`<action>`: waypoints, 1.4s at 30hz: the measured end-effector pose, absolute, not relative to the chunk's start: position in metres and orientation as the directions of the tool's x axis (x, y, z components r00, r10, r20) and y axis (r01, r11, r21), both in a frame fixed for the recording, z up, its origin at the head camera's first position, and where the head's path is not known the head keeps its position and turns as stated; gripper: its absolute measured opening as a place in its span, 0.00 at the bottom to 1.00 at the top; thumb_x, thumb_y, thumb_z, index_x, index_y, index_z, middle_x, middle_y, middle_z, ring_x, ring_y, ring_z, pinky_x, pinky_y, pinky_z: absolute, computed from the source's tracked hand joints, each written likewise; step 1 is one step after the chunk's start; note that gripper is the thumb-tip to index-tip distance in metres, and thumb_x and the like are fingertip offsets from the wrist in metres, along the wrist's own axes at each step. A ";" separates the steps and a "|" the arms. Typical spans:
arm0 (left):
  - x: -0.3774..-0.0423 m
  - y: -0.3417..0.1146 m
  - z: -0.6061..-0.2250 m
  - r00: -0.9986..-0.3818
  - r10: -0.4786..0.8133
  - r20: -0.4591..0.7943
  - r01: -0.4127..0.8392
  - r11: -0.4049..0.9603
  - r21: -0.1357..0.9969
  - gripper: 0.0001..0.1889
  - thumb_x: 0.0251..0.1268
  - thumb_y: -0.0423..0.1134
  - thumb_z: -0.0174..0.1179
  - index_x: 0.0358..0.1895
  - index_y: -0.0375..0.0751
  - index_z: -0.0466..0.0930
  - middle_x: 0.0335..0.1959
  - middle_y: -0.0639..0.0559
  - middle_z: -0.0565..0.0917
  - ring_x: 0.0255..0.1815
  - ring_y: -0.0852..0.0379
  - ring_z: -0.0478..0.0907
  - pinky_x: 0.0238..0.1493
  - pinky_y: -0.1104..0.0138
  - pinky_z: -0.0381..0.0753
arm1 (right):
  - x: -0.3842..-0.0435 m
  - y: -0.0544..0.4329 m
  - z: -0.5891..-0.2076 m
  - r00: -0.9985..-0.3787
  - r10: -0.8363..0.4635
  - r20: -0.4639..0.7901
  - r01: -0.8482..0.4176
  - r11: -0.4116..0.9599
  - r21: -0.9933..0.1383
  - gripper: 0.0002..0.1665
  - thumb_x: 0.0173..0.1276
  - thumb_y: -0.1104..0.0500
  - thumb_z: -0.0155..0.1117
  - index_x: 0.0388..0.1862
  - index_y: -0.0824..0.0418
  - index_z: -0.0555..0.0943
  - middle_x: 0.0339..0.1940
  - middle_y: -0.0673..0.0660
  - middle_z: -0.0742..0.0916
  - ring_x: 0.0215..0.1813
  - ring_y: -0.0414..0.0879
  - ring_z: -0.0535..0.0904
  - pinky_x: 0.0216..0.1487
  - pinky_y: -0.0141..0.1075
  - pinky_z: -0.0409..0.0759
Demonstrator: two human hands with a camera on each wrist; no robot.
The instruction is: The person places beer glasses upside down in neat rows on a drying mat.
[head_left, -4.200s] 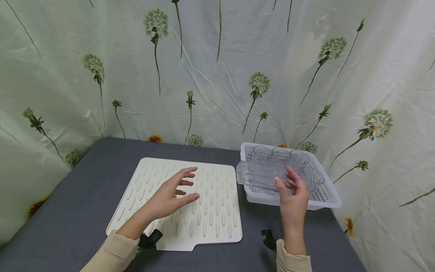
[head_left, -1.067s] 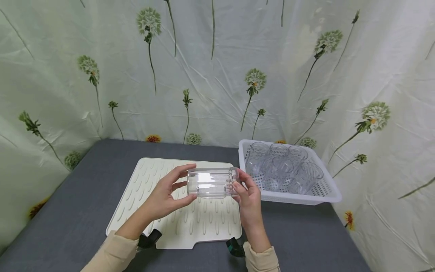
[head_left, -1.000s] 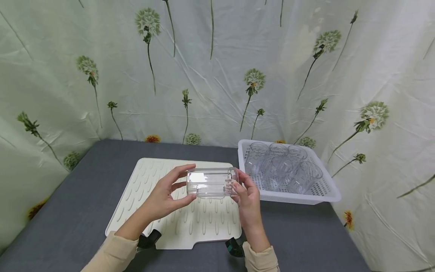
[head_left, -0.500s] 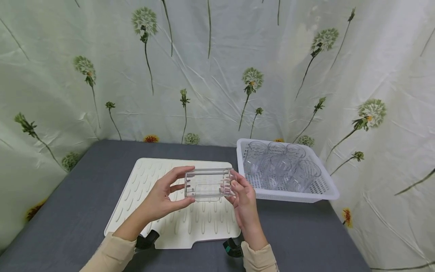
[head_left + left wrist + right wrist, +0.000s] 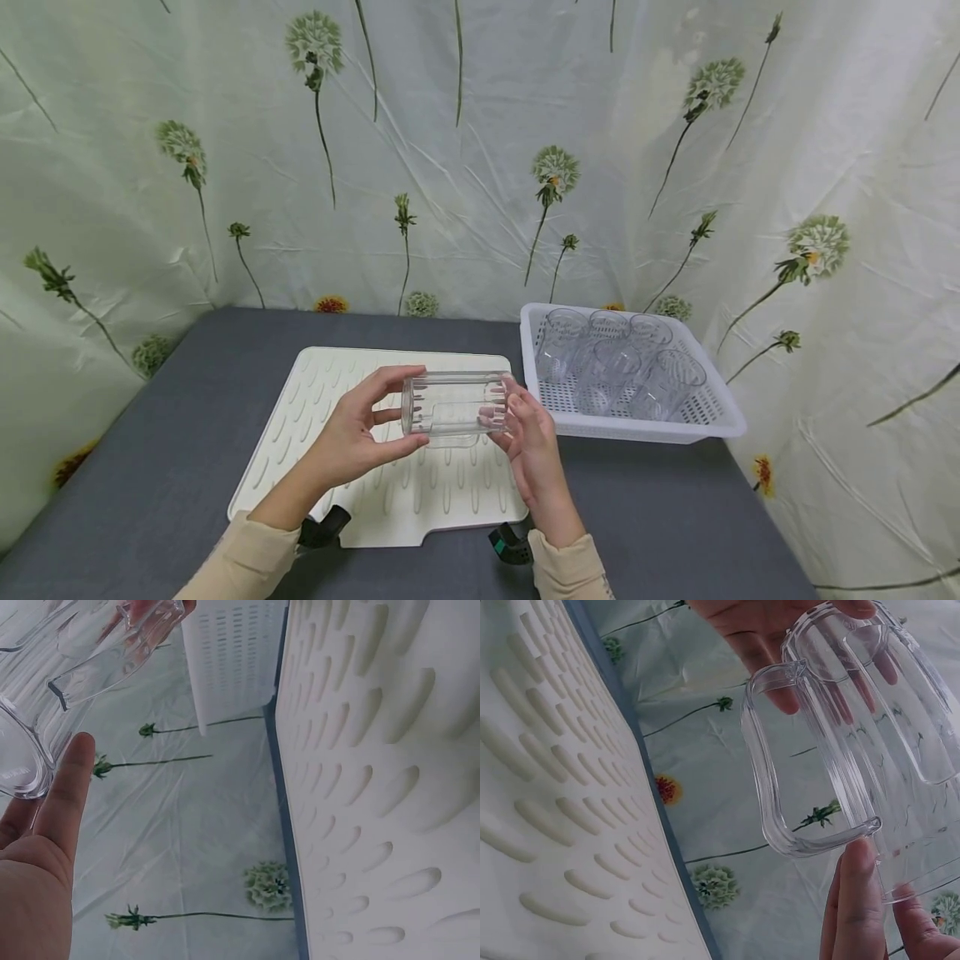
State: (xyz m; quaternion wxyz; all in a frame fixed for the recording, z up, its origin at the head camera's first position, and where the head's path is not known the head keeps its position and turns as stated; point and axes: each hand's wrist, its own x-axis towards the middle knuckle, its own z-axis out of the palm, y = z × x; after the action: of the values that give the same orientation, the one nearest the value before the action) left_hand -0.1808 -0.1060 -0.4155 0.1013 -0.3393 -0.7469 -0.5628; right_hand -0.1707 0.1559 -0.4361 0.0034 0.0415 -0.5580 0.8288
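Note:
A clear glass mug [image 5: 453,406] lies sideways in the air over the ribbed cream mat [image 5: 405,500]. My left hand [image 5: 356,433] grips its thick base end between thumb and fingers. At the opposite, open end, my right hand [image 5: 532,442] holds the rim with thumb and fingertips. The right wrist view shows the mug's squared handle [image 5: 761,765] on the side toward the mat, with a right fingertip [image 5: 857,859] at the handle's end. In the left wrist view, the round base [image 5: 19,761] sits against the left fingers.
A white perforated basket [image 5: 637,427] stands to the right of the mat, with several clear glasses [image 5: 607,379] inside. Dark grey cloth [image 5: 187,433] covers the table. A flower-patterned curtain [image 5: 480,167] hangs behind and at both sides.
My right hand has brought the mug left from the basket to over the mat, where my left hand has taken its base end. Lately the mug has turned a little about its length.

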 end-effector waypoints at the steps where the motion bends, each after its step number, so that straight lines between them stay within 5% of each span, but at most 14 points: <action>1: -0.181 -0.107 -0.416 -0.751 0.390 0.533 0.620 0.139 0.772 0.43 0.57 0.27 0.80 0.77 0.47 0.72 0.67 0.44 0.80 0.64 0.64 0.80 0.57 0.67 0.90 | -0.171 0.155 -0.437 -0.997 -0.044 0.065 -0.044 -0.369 -0.928 0.40 0.80 0.54 0.54 0.84 0.72 0.61 0.57 0.50 0.88 0.47 0.36 0.90 0.47 0.27 0.89; 12: -0.182 -0.117 -0.416 -0.774 0.359 0.522 0.599 0.143 0.788 0.42 0.55 0.26 0.80 0.75 0.47 0.75 0.67 0.42 0.80 0.62 0.61 0.79 0.56 0.65 0.91 | -0.173 0.149 -0.443 -0.998 -0.029 0.047 -0.040 -0.222 -0.974 0.33 0.83 0.54 0.56 0.81 0.66 0.68 0.56 0.51 0.87 0.55 0.37 0.87 0.51 0.28 0.84; 18: -0.182 -0.119 -0.415 -0.787 0.356 0.504 0.584 0.166 0.794 0.41 0.55 0.26 0.81 0.74 0.45 0.76 0.66 0.42 0.80 0.59 0.61 0.79 0.55 0.65 0.91 | -0.174 0.148 -0.447 -0.998 -0.008 0.063 -0.061 -0.148 -0.987 0.32 0.82 0.55 0.59 0.79 0.64 0.70 0.68 0.64 0.81 0.59 0.39 0.84 0.56 0.29 0.83; 23: -0.183 -0.124 -0.414 -0.797 0.346 0.496 0.579 0.204 0.789 0.40 0.54 0.27 0.81 0.73 0.40 0.76 0.64 0.42 0.81 0.57 0.62 0.79 0.53 0.64 0.92 | -0.175 0.145 -0.449 -0.996 0.022 0.087 -0.089 -0.144 -0.986 0.29 0.80 0.58 0.61 0.75 0.65 0.69 0.66 0.66 0.80 0.60 0.40 0.86 0.62 0.30 0.84; 33: -0.186 -0.136 -0.415 -0.832 0.306 0.462 0.534 0.219 0.817 0.42 0.54 0.26 0.81 0.74 0.49 0.76 0.64 0.47 0.81 0.56 0.57 0.81 0.52 0.62 0.92 | -0.177 0.144 -0.449 -0.990 0.058 0.128 -0.134 -0.116 -0.984 0.28 0.78 0.58 0.65 0.72 0.63 0.72 0.64 0.67 0.82 0.60 0.44 0.86 0.62 0.33 0.85; 42: -0.190 -0.143 -0.417 -0.854 0.299 0.426 0.496 0.219 0.840 0.41 0.56 0.27 0.80 0.74 0.48 0.76 0.67 0.38 0.79 0.56 0.62 0.81 0.48 0.64 0.93 | -0.176 0.144 -0.450 -0.988 0.052 0.146 -0.152 -0.138 -0.979 0.28 0.77 0.61 0.66 0.71 0.65 0.72 0.64 0.69 0.81 0.60 0.46 0.85 0.62 0.33 0.86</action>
State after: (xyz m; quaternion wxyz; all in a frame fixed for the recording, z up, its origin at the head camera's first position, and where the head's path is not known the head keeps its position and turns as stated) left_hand -0.1900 -0.1428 -0.4168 0.0864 -0.2562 -0.7760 -0.5698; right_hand -0.1764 0.1439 -0.4498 0.0677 0.0385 -0.6531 0.7533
